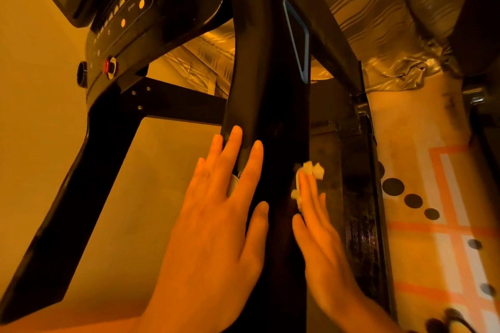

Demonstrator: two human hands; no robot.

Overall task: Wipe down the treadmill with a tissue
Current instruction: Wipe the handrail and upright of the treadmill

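Hands (216, 224) (322, 240) flank treadmill post (265, 62), seemingly upright.

dim amber light, deep shadows on black surfaces, wide-angle bending at edges, perhaps slight blur

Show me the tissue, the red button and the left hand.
tissue (314, 169): head view, white wad past the fingertips.
red button (107, 65): head view, its red cap.
left hand (216, 220): head view, back of hand.
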